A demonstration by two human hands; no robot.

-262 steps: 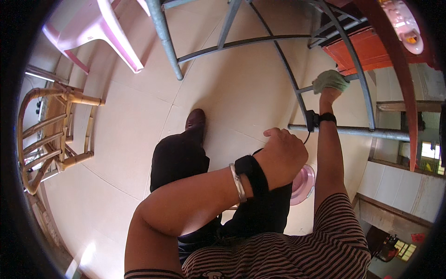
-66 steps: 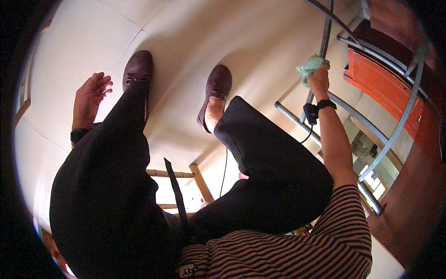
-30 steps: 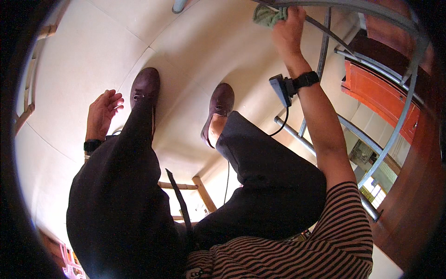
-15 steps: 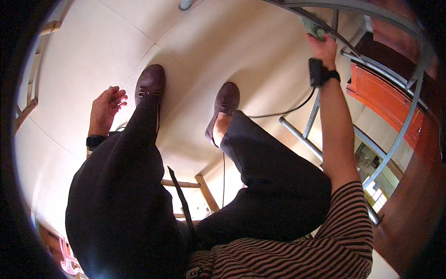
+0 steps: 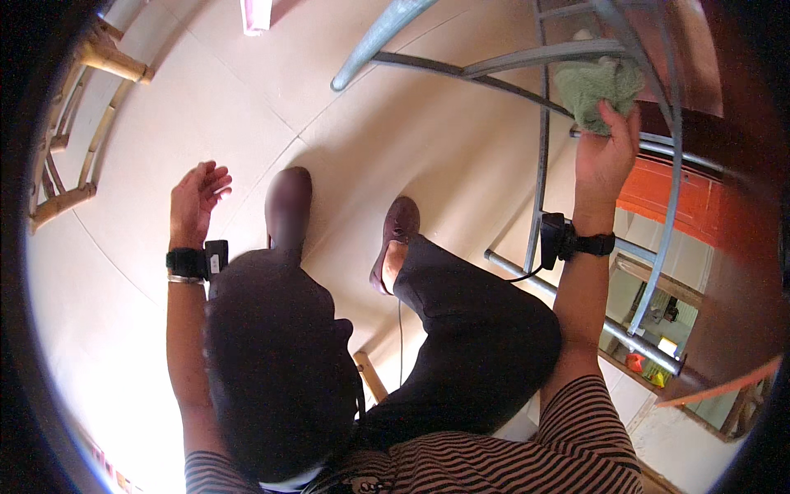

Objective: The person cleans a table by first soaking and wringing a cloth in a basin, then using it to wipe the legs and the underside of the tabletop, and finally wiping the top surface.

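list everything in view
cloth: 1, green, upper right
metal frame: 1, grey, upper right
bamboo chair: 1, tan, left
furniture leg: 1, tan, bottom
plastic leg: 1, pink, top
panels: 2, orange-red and brown, right
floor: 1, cream, centre
blurry items: several, mixed, right
wrist devices: 2, black, either side
bracelet: 1, silver, left
shoes: 2, brown, centre
trousers: 1, black, bottom
striped shirt: 1, brown-black, bottom
left hand: 1, left
right hand: 1, on cloth

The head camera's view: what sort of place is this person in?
Probably a room in a home, though I can't be certain: there's a pale tiled floor, a bamboo chair at the left and a grey metal frame, seemingly furniture, toward the right.
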